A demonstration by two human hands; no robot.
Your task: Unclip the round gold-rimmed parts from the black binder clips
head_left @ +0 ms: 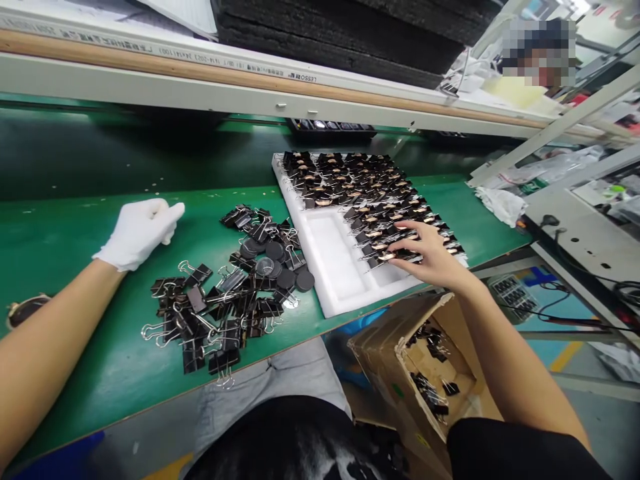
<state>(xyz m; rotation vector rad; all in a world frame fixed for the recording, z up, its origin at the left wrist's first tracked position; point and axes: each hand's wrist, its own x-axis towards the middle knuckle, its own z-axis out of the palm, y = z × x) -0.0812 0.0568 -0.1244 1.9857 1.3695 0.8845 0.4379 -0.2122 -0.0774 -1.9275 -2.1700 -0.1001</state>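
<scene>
My left hand [145, 230], in a white glove, is closed above the green bench at the left; what it holds, if anything, is hidden. My bare right hand [423, 257] reaches over the front right part of a white foam tray [320, 293], its thumb and fingers around a clipped piece [384, 256]. Rows of black binder clips with pale pieces between them fill much of the tray, and a hollow at its front left shows bare foam. Between my left hand and the tray lies a pile of loose binder clips [197, 300] with several round black discs [275, 251].
An open cardboard box [385, 347] with binder clips inside stands below the bench's front edge. A shelf [200, 87] bearing black foam blocks [340, 33] crosses above the bench. Metal frames and cables are at the right. A person [540, 53] is at the upper right.
</scene>
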